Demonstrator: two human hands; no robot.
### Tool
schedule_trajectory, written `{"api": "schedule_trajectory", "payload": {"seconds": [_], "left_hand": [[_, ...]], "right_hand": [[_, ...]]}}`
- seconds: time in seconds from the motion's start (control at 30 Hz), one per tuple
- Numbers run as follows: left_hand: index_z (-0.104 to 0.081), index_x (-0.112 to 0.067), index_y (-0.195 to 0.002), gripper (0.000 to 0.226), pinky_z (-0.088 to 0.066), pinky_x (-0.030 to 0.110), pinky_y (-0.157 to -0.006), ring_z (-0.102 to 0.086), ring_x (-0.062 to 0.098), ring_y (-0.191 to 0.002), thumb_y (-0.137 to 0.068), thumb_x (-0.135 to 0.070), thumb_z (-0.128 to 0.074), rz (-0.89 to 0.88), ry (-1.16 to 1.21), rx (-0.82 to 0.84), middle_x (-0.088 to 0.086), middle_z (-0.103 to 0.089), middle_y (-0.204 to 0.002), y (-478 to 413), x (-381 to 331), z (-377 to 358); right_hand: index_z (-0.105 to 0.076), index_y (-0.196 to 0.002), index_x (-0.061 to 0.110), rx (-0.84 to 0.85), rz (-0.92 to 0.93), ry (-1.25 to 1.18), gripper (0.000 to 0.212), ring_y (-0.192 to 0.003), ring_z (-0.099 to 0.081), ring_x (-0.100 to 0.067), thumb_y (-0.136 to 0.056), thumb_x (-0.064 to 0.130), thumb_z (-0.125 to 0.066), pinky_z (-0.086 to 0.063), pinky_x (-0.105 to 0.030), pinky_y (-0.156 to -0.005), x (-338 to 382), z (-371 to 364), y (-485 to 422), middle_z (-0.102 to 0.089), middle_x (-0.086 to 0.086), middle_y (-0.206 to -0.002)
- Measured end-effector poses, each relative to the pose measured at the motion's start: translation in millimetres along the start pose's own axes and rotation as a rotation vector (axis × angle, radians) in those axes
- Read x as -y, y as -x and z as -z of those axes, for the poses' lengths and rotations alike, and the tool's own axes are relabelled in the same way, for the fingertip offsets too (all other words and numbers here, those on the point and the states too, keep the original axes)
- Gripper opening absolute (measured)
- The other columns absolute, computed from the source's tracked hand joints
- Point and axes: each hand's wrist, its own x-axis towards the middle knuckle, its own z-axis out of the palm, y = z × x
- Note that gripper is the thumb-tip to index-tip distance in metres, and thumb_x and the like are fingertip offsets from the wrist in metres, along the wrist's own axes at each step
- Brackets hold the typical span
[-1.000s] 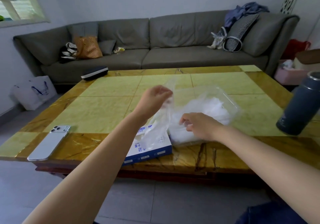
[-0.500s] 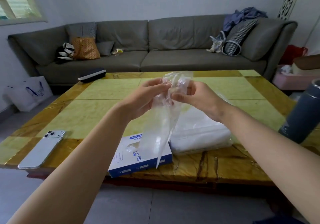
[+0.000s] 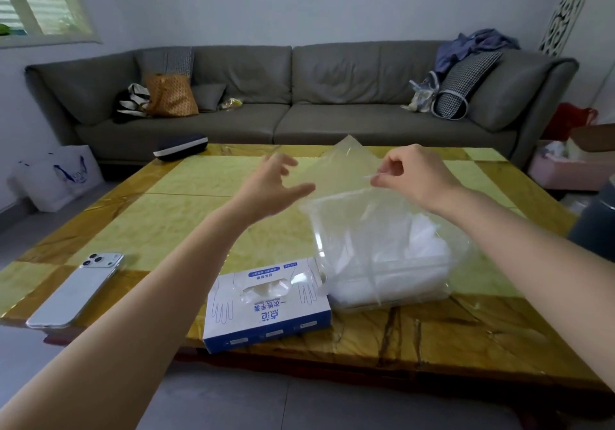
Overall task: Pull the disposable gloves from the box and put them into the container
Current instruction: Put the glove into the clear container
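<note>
My right hand is pinching a clear disposable glove, dangling it over the clear container. My left hand is hovering spread wide at the glove's 9 o'clock. The glove box is lying at the container's 8 o'clock.

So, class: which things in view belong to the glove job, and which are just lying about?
Job: glove box; loose glove, pinched by the right hand; clear container of gloves.
Lying about: phone; dark case; grey flask at the right edge.
</note>
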Motion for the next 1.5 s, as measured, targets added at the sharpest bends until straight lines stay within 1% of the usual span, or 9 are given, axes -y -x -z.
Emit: {"api": "schedule_trajectory", "payload": {"seconds": [0.1,0.3,0.4,0.63,0.77,1.03,1.27,1.4,1.5], "left_hand": [[-0.033,-0.017,-0.142,0.082,-0.035,0.031,-0.105,-0.04,0.016,-0.126,-0.076,-0.038,-0.075,-0.15,-0.078,0.12,0.002,-0.041,-0.138,-7.0,-27.5,1.2],[-0.07,-0.008,-0.092,0.009,-0.046,0.024,-0.078,-0.062,0.019,-0.088,-0.083,-0.011,-0.069,-0.255,0.003,-0.016,0.001,-0.065,-0.086,-39.6,-55.3,-13.0],[-0.068,0.0,-0.09,0.013,-0.043,0.026,-0.072,-0.059,0.021,-0.081,-0.085,-0.012,-0.068,-0.266,0.039,-0.109,0.008,-0.067,-0.086,-50.6,-57.8,-23.1],[-0.066,-0.006,-0.093,0.007,-0.041,0.005,-0.08,-0.055,0.007,-0.084,-0.087,-0.009,-0.063,-0.408,0.176,-0.358,0.0,-0.055,-0.098,-59.4,-76.3,-10.8],[-0.059,-0.017,-0.085,0.007,-0.044,0.017,-0.091,-0.057,0.011,-0.096,-0.086,-0.011,-0.064,-0.498,0.139,-0.268,0.001,-0.057,-0.107,-46.1,-70.3,-13.8],[-0.062,-0.021,-0.097,0.01,-0.031,0.032,-0.109,-0.045,0.014,-0.123,-0.091,-0.023,-0.054,-0.443,-0.487,0.464,-0.004,-0.052,-0.131,-20.7,-11.8,-67.1],[-0.056,-0.03,-0.125,0.047,-0.04,0.035,-0.099,-0.047,0.022,-0.111,-0.087,-0.005,-0.044,-0.209,-0.709,0.811,0.0,-0.05,-0.132,-28.3,-15.4,-90.5],[-0.062,-0.023,-0.106,0.036,-0.044,0.033,-0.096,-0.054,0.019,-0.111,-0.085,-0.001,-0.042,-0.184,-0.496,0.661,0.0,-0.058,-0.123,-40.9,-34.0,-84.5],[-0.059,-0.017,-0.104,0.028,-0.048,0.033,-0.08,-0.058,0.024,-0.105,-0.088,-0.002,-0.042,-0.184,-0.557,0.47,0.003,-0.06,-0.116,-44.0,-38.2,-101.2]], "right_hand": [[-0.069,-0.082,0.014,0.057,0.098,0.101,0.014,-0.075,-0.057,-0.018,-0.076,0.023,-0.078,-0.039,-0.026,-0.066,4.5,8.3,-5.1,-0.061,0.002,-0.076],[-0.063,-0.101,0.012,0.261,0.061,0.122,0.038,-0.092,-0.057,-0.015,-0.071,0.027,-0.082,-0.044,-0.023,-0.078,-7.8,12.2,-16.2,-0.063,0.005,-0.097],[-0.065,-0.079,0.011,0.323,-0.012,0.047,0.015,-0.071,-0.052,-0.016,-0.075,0.017,-0.078,-0.036,-0.012,-0.054,-25.7,10.3,-14.9,-0.056,0.007,-0.07],[-0.061,-0.082,0.007,-0.345,0.169,0.125,0.003,-0.078,-0.058,-0.029,-0.081,0.004,-0.062,-0.041,-0.032,-0.063,-31.5,25.4,-26.1,-0.057,-0.004,-0.081],[-0.059,-0.078,0.006,-0.489,0.466,0.337,0.014,-0.075,-0.054,-0.031,-0.075,-0.005,-0.066,-0.039,-0.034,-0.065,-32.2,24.6,-14.6,-0.057,-0.01,-0.08],[-0.06,-0.103,0.019,0.536,0.264,0.401,0.019,-0.095,-0.057,-0.016,-0.093,0.007,-0.048,-0.035,-0.021,-0.072,-54.3,-28.9,23.0,-0.055,0.006,-0.101],[-0.05,-0.132,0.019,1.056,-0.04,0.23,0.047,-0.117,-0.052,-0.01,-0.088,0.027,-0.065,-0.041,-0.025,-0.1,-51.4,-34.2,5.7,-0.054,0.008,-0.128],[-0.06,-0.119,0.024,0.75,-0.07,-0.124,0.027,-0.101,-0.061,-0.002,-0.093,0.031,-0.056,-0.047,-0.021,-0.092,-47.9,-17.7,-6.0,-0.063,0.015,-0.108],[-0.066,-0.106,0.016,0.561,0.017,0.003,0.018,-0.092,-0.064,-0.008,-0.095,0.011,-0.053,-0.05,-0.02,-0.081,-59.1,-35.4,-7.9,-0.068,0.005,-0.098]]}}
